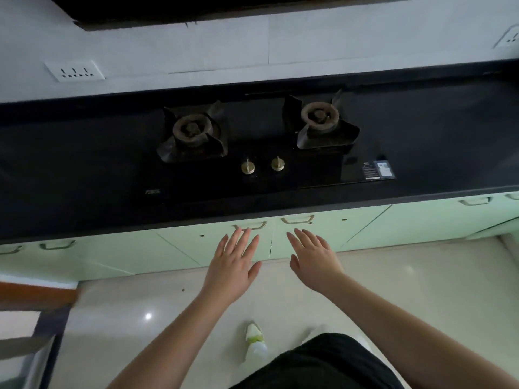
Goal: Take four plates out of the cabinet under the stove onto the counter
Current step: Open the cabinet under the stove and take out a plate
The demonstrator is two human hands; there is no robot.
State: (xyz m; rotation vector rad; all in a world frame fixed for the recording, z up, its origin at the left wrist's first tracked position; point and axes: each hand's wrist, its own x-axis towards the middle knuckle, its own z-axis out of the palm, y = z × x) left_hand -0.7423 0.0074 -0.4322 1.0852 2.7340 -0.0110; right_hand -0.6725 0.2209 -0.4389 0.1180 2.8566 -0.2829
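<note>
Dark counter point(421, 130) bare of plates; cabinet doors point(196, 245) closed. Left hand point(233, 265) and right hand point(314, 259) spread, empty, near handles point(250, 226). Next: grip and pull

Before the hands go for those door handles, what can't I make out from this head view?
- Plates: hidden behind the shut cabinet doors; count unknown.
- Left hand and right hand: open, near the handles; contact unclear.
- Stove sticker: text too small.
- Counter ends: cut off by the frame edges.
</note>
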